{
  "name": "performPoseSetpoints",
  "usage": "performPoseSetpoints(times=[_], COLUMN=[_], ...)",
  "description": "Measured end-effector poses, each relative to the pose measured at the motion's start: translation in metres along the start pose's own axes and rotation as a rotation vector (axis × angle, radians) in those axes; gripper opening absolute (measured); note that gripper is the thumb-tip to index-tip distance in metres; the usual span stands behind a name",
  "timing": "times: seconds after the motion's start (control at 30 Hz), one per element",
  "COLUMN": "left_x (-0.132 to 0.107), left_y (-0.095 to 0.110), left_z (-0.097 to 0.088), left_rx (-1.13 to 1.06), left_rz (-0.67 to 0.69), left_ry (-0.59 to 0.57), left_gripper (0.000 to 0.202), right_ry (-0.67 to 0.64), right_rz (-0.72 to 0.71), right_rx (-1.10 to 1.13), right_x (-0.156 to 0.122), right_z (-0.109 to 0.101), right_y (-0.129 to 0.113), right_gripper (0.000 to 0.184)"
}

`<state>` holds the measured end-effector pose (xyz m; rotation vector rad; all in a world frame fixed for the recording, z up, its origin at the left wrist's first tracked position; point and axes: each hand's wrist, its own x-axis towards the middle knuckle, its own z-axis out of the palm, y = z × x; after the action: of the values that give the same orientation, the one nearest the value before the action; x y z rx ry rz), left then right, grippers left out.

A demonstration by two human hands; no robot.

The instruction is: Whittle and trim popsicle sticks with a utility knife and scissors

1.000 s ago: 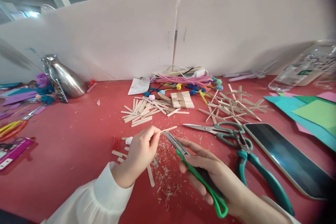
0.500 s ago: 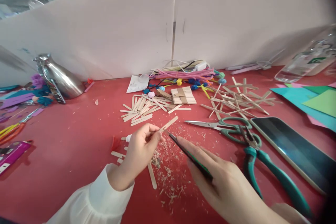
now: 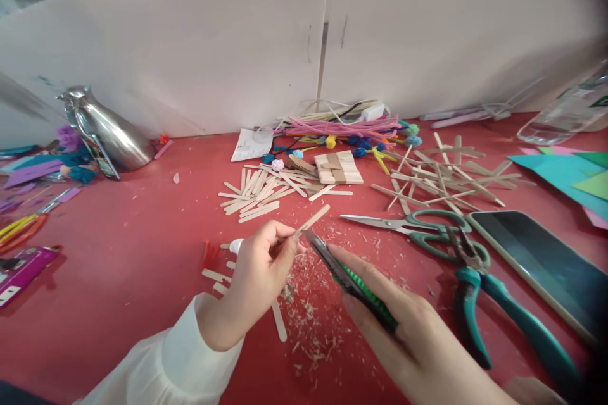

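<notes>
Between thumb and fingers, my left hand (image 3: 261, 272) pinches a wooden craft stick (image 3: 314, 218), its free end pointing up and right. My right hand (image 3: 403, 323) is closed around a black and green utility knife (image 3: 354, 285). The knife's blade tip is right at the stick, close to my left fingertips; whether it touches cannot be made out. Wood shavings (image 3: 311, 329) lie scattered on the red table below both hands. One more craft stick (image 3: 279, 321) lies under my left wrist, partly hidden.
Loose craft sticks (image 3: 259, 193) and a banded bundle of sticks (image 3: 338, 168) lie beyond my hands. Scissors (image 3: 380, 222), pliers (image 3: 470, 272) and a phone (image 3: 536, 266) are to the right. A metal jug (image 3: 111, 133) stands back left. White panels (image 3: 213, 44) border the table.
The knife in my right hand has rolled a little, showing more of its green side. My left hand keeps its pinch on the stick. The camera view has shifted slightly.
</notes>
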<state>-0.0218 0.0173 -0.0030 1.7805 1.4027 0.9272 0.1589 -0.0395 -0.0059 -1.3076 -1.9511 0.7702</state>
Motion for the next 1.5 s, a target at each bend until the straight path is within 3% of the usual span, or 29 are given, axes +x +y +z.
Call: performPoseSetpoints(times=[0.3, 0.6, 0.7, 0.83, 0.93, 1.07, 1.2, 1.3, 1.5], left_x=[0.0, -0.001, -0.001, 0.001, 0.003, 0.005, 0.005, 0.005, 0.005], left_y=[-0.001, 0.0, -0.001, -0.001, -0.002, -0.001, 0.002, 0.003, -0.002], left_z=[0.001, 0.001, 0.002, 0.004, 0.005, 0.005, 0.002, -0.001, -0.002], left_rx=[0.064, 0.28, 0.391, 0.434, 0.355, 0.147, 0.048, -0.004, -0.068], left_rz=[0.029, 0.146, 0.185, 0.149, 0.08, 0.015, -0.06, -0.098, -0.053], left_ry=[0.037, 0.051, 0.036, 0.008, -0.023, -0.066, -0.066, -0.05, -0.056], left_gripper=[0.018, 0.016, 0.015, 0.015, 0.015, 0.014, 0.016, 0.016, 0.015], right_ry=[-0.027, 0.006, 0.033, 0.083, 0.092, 0.107, 0.193, 0.264, 0.072], right_rz=[0.077, 0.044, -0.017, -0.146, -0.239, -0.287, -0.238, -0.202, -0.106], right_rx=[0.14, 0.013, -0.155, -0.606, -0.935, -1.068, -1.073, -0.9, -0.321], right_x=[0.0, 0.002, -0.002, -0.008, -0.011, -0.014, -0.012, -0.007, -0.002], right_z=[0.001, 0.0, 0.008, 0.018, 0.017, 0.011, 0.003, -0.002, -0.001], right_y=[-0.003, -0.004, 0.001, 0.006, 0.004, -0.002, 0.001, 0.005, 0.004], right_gripper=[0.049, 0.048, 0.053, 0.064, 0.073, 0.078, 0.072, 0.057, 0.051])
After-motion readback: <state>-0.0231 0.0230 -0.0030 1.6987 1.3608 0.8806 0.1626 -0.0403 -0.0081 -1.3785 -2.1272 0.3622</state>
